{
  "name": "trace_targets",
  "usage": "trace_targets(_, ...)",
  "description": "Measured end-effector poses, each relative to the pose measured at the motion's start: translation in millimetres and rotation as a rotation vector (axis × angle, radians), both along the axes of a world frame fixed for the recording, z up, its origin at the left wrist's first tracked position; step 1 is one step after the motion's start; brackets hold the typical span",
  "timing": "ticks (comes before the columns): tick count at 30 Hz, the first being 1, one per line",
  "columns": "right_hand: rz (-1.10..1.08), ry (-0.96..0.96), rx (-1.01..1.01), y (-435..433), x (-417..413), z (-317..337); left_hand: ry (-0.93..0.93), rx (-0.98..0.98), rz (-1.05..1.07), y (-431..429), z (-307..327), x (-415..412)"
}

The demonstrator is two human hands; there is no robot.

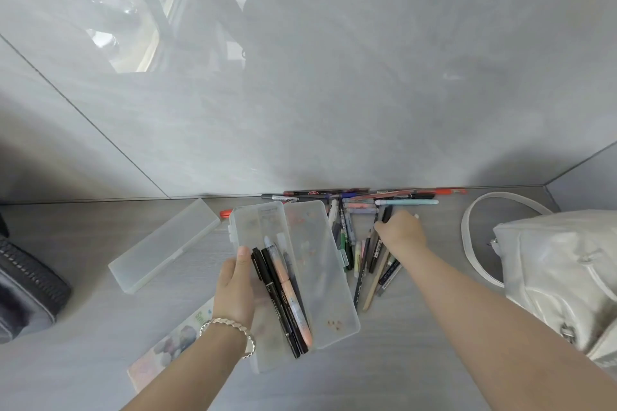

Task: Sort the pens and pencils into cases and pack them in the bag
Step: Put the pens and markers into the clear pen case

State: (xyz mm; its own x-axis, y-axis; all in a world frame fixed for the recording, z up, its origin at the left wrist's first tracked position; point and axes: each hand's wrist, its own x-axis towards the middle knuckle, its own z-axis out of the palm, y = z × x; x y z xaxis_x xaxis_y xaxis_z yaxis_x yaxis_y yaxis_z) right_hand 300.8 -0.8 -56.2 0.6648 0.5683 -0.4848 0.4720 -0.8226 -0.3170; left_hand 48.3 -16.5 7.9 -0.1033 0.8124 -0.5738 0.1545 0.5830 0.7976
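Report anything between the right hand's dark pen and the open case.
Nothing visible blocks the dark pen; only the case's flat lid lies between the right hand and the tray the left hand holds.

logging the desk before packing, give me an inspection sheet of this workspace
surface: grey table
job's things: open case holding several pens; closed case to its left; pile of pens and pencils to its right; white bag far right
clutter: dark pouch at left edge; colourful booklet under the left arm
hands: left hand holds the open case; right hand grips a black pen in the pile
cables: nothing seen
surroundings: glossy grey wall
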Motion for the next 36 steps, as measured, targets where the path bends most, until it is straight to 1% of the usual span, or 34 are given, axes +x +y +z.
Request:
trace_targets(3,-0.026,0.019,0.016,4,-4,2,0.005,-0.006,-0.002,0,-5,-2)
trace_targets(7,0.041,0.022,-0.08,6,-12,4,0.011,-0.016,0.005,0,-7,-5)
trace_targets(10,0.041,0.077,-0.074,9,-10,-1,0.012,-0.016,0.0,1,-8,-4)
trace_targets(12,0.071,0.055,-0.062,9,-10,0,0.012,-0.021,0.002,1,-10,-5)
trace_targets(14,0.101,-0.005,-0.005,6,-9,8,0.013,-0.035,0.004,2,-14,-7)
trace_targets(16,0.11,-0.041,0.137,4,-5,19,0.013,-0.052,0.007,2,-13,-8)
trace_targets(19,0.152,0.06,0.396,-2,-6,50,0.016,-0.074,0.016,1,-12,-7)
trace_targets(21,0.244,0.181,0.472,-8,-22,77,0.002,-0.095,0.011,0,-10,-4)
trace_targets(25,0.52,0.509,0.405,-28,-74,111,-0.056,-0.123,-0.005,-3,-7,4)
trace_targets(27,0.6,0.589,0.355,-40,-97,113,-0.115,-0.122,-0.013,-6,-7,8)
trace_targets(30,0.624,0.546,0.353,-50,-123,103,-0.19,-0.139,0.002,-7,-10,11)
trace_targets(34,0.566,0.47,0.413,-52,-128,98,-0.204,-0.145,-0.004,-9,-11,15)
trace_targets(36,0.523,0.466,0.459,-54,-127,100,-0.234,-0.147,-0.007,-10,-10,16)
